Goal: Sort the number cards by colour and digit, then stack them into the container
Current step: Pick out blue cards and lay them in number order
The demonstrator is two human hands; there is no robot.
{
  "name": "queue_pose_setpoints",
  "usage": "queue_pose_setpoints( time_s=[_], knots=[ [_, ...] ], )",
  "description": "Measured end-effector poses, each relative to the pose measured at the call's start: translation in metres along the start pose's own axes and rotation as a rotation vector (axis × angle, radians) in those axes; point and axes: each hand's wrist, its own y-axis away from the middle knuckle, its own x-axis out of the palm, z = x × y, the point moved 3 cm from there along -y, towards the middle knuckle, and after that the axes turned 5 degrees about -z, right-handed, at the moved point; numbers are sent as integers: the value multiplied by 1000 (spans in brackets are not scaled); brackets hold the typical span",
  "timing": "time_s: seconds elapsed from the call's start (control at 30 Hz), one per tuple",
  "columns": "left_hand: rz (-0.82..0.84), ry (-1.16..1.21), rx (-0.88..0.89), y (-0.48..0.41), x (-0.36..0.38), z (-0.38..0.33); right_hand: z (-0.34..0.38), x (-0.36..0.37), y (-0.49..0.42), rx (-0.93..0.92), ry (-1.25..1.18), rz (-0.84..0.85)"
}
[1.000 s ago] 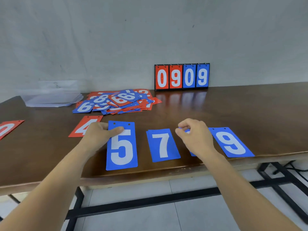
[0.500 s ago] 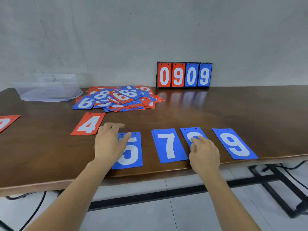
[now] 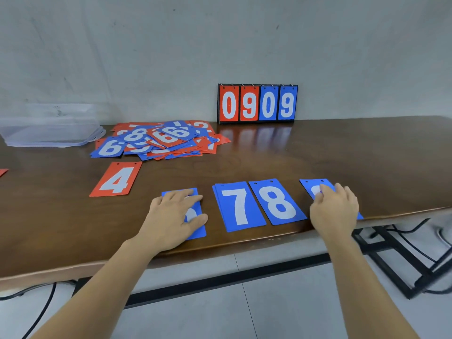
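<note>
Blue number cards lie in a row near the table's front edge. My left hand [image 3: 175, 217] rests flat on the blue 5 card [image 3: 197, 231], covering most of it. To its right lie the blue 7 card [image 3: 238, 206] and the blue 8 card [image 3: 276, 201]. My right hand [image 3: 333, 211] lies with straight fingers on the blue 9 card [image 3: 311, 187], hiding most of it. A red 4 card [image 3: 117, 179] lies to the left. A mixed heap of red and blue cards [image 3: 159, 140] sits further back. The clear plastic container [image 3: 49, 133] stands at the back left.
A black flip scoreboard [image 3: 257, 104] reading 0909 stands against the wall at the back. A corner of a red card [image 3: 3, 171] shows at the left edge. The brown table [image 3: 342, 155] ends just below my hands; cables and a black frame lie underneath.
My right hand has left the blue 8 card and moved right onto the blue 9 card. My left hand stays pressed on the blue 5 card, which slid toward me.
</note>
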Motion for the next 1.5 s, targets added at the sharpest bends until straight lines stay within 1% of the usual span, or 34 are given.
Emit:
queue_pose_setpoints(
  time_s=[0.03,0.1,0.27,0.33,0.4,0.5,0.57,0.63,0.73,0.8,0.87,0.93,1.03,1.17,1.3,1.5],
  knots=[
    [-2,-1,5,1,0,-1,-4,2,-3,36,17,34],
    [-4,0,12,2,-1,-2,-3,4,-3,18,-4,62],
    [7,-12,16,2,-1,-2,12,10,3,54,-149,130],
    [-1,-14,21,2,-2,-3,14,13,3,35,-147,120],
    [-4,-13,26,3,-2,-3,18,12,4,1,-143,67],
    [-16,47,23,3,-5,-2,38,2,18,-70,-303,-10],
    [-66,177,14,6,-9,1,57,-5,36,-151,-401,-50],
    [-132,280,-13,12,-16,10,78,-8,57,-263,-462,-55],
    [-175,290,-81,25,-24,30,106,-6,96,-396,-529,-19],
    [-176,275,-89,32,-27,38,124,-2,123,-513,-521,15],
    [-159,251,-68,36,-28,38,141,9,145,-620,-437,79],
    [-133,196,-37,39,-26,36,152,22,159,-672,-332,145],
    [-138,154,-36,42,-25,43,165,32,169,-679,-235,195],
    [-143,143,-68,53,-32,62,181,36,180,-700,-254,217],
    [-121,145,-63,57,-36,69,186,39,187,-677,-257,238],
    [-136,187,-69,58,-37,74,194,37,189,-691,-265,319]
  ],
)
